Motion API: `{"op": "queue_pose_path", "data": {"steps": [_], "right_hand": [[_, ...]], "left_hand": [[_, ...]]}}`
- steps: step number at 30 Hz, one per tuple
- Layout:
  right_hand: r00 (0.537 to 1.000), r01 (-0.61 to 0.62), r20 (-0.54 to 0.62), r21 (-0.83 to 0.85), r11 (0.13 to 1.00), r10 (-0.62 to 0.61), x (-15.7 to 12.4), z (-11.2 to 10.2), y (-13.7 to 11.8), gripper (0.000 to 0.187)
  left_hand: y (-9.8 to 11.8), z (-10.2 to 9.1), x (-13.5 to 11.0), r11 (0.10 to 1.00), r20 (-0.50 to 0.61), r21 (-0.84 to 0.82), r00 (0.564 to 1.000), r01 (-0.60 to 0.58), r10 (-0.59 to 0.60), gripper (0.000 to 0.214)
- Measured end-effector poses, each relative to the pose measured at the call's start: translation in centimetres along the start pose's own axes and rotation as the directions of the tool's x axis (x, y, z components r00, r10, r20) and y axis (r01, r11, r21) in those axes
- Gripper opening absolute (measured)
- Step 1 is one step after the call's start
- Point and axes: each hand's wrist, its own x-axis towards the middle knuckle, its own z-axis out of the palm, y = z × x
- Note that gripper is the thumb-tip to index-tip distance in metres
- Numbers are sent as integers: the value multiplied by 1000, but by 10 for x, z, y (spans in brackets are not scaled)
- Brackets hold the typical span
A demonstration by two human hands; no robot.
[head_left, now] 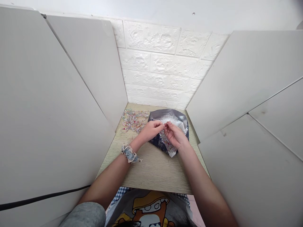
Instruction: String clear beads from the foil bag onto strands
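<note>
While the person sits at the edge of the wood-grain tabletop [156, 170], a cartoon-print shirt [149, 209] with checked cloth beside it shows at the bottom of the view, and a gray sleeve [82, 216] lies at the lower left, just above a black cable [40, 198]. A frayed denim scrunchie [129, 153] circles the left wrist, with one small bead [140, 160] lying on the table just beside it. Both hands are raised and close together, the left hand [151, 130] and right hand [175, 136] narrowed into a pinch, their fingertips [165, 126] meeting above a dark pouch with a silver lining [168, 116]; whatever they grip is too small to tell. A strand of colored beads [168, 144] lies across the pouch beneath the right hand. To the left of the pouch, a tangle of bead strands [133, 121] rests on the table, near the left hand. White panels [47, 104] stand along both sides, and a white brick-textured wall [153, 72] closes off the far edge.
</note>
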Motion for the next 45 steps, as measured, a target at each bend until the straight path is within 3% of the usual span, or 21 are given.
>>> {"op": "queue_pose_path", "data": {"steps": [13,25,33,40,45], "right_hand": [[1000,8,25,-61,998,-6,1,-3,3,10],[995,3,98,-116,993,8,1,-2,3,10],[997,53,71,-168,984,-42,1,-4,2,13],[979,202,56,-311,929,-194,-4,4,1,15],[974,226,81,-350,909,-211,-6,7,1,16]], "left_hand": [[-6,2,2,1000,-18,3,1000,20,-20,29],[5,1,0,998,-21,-41,999,37,-38,25],[7,1,-1,994,0,-70,996,85,-85,25],[9,-1,-1,988,-17,-85,991,129,-131,27],[5,-2,1,985,2,-105,990,139,-140,29]]}}
